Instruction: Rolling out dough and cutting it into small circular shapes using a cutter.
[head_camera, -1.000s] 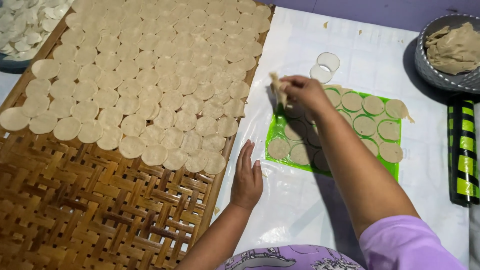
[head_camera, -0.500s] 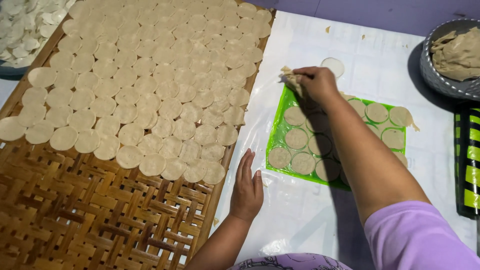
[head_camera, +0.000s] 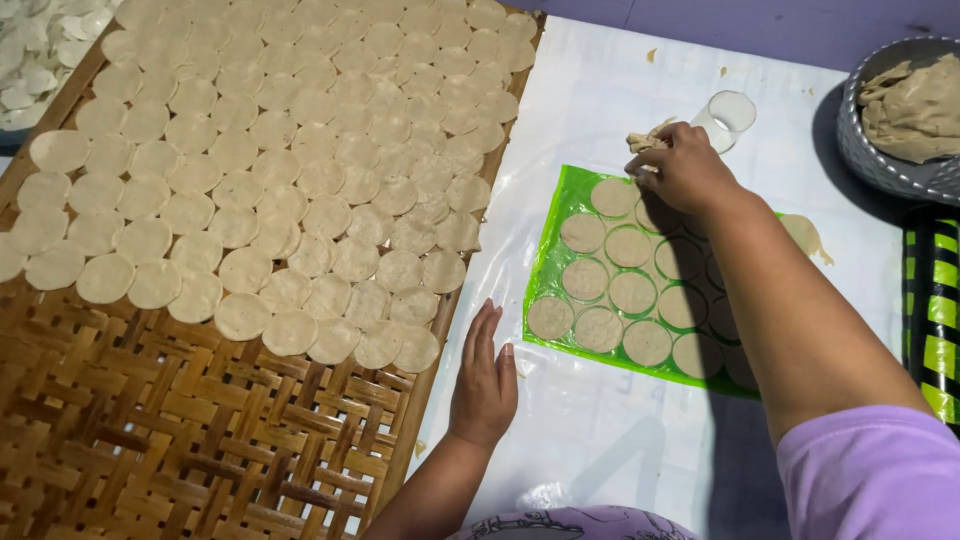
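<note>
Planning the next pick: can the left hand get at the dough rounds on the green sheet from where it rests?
Probably yes: the left hand lies flat beside the green sheet, nothing between it and the nearest dough rounds.

bright daylight, hard arm shadow, plastic glare, sharp focus

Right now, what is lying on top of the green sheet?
The green sheet carries rows of flat round dough discs. The right hand, pinching dough scraps, and its forearm cover the sheet's right part, so discs there are hidden or half seen.
</note>
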